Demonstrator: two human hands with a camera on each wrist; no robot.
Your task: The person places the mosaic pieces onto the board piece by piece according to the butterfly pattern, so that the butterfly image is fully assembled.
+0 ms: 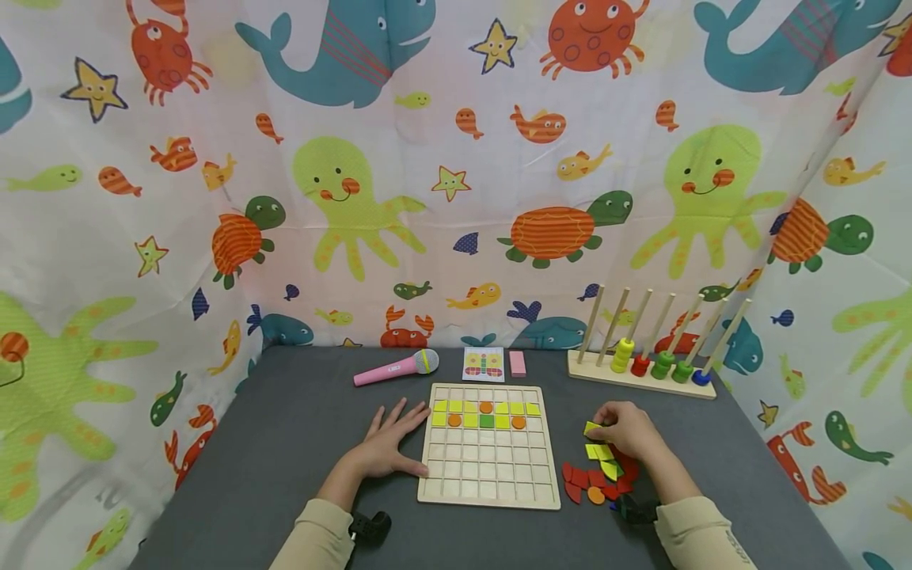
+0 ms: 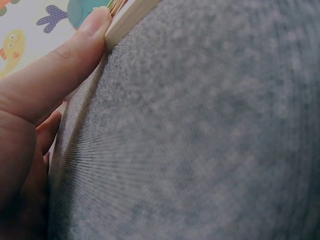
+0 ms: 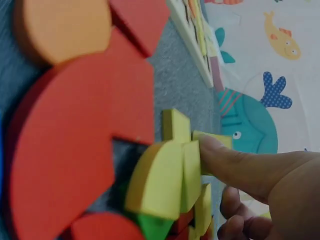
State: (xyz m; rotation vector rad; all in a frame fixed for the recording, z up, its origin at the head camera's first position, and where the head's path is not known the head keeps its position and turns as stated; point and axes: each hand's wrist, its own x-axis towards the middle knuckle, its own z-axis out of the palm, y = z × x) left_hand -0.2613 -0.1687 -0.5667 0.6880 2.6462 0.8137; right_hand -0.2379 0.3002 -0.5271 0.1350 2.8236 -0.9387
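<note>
A wooden grid board lies on the dark table; yellow squares, orange discs and one green square fill cells in its second and third rows. My left hand rests spread at the board's left side, its straight thumb touching the edge. To the right of the board, my right hand pinches a yellow square tile between thumb and fingers. Below that hand lies a pile of loose pieces: yellow tiles, red pieces and an orange disc. The palm covers some of the red ones.
Behind the board lie a pink toy microphone, a pattern card with a butterfly-like design, and a pink block. A wooden peg stand with coloured rings stands at the back right. A sea-animal curtain encloses the table's back and sides.
</note>
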